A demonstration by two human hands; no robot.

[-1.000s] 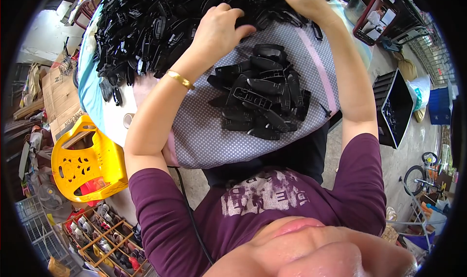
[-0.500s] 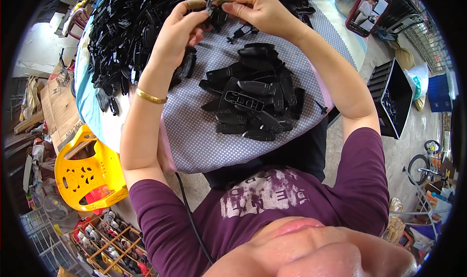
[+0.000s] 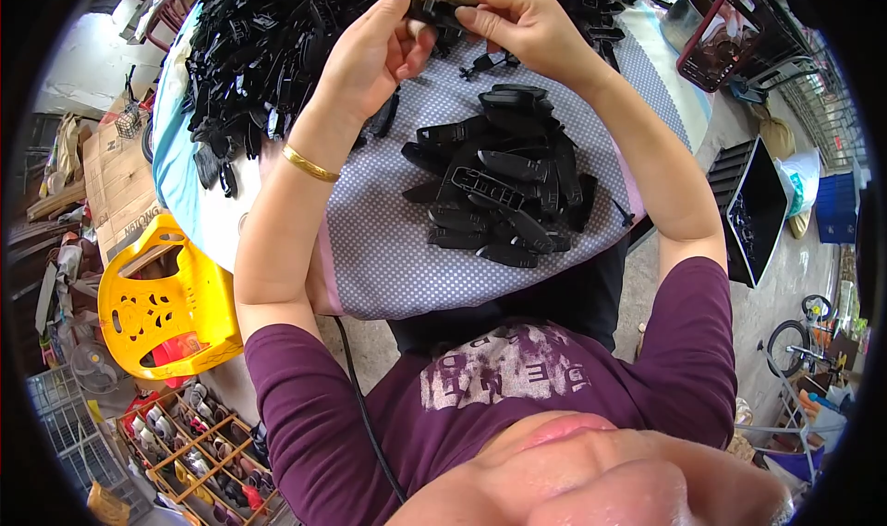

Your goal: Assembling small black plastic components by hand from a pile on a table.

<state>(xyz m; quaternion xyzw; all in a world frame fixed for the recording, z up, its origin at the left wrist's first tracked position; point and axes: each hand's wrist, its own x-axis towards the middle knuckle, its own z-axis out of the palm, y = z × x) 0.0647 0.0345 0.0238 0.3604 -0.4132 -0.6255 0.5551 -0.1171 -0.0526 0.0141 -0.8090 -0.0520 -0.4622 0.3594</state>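
Observation:
My left hand (image 3: pixel 374 55) and my right hand (image 3: pixel 527 29) meet at the far side of the table, closed around a small black plastic part (image 3: pixel 436 11). Right thumb and index finger pinch its right end. The left fingers curl against its other side, with the left thumb pointing up. Tan coverings wrap the index fingertips. Fingers hide much of the part, so its exact kind is unclear. Just below the right hand lies a loose black piece (image 3: pixel 490 61). Closer to me, a small heap of long black plastic pieces (image 3: pixel 504 170) rests on the dotted grey cloth (image 3: pixel 388 272).
A large mound of black parts (image 3: pixel 263 55) covers the table's far left. Beside the table stand a yellow plastic chair (image 3: pixel 166 309) at left and a black crate (image 3: pixel 753 212) at right. A shoe rack (image 3: pixel 199 452) sits lower left; a dark cable (image 3: pixel 356 397) hangs by my body.
My left hand has turned, its thumb now raised away from the part. Both hands still hold the part together. The whole view has shifted slightly, moving the table and heap rightward.

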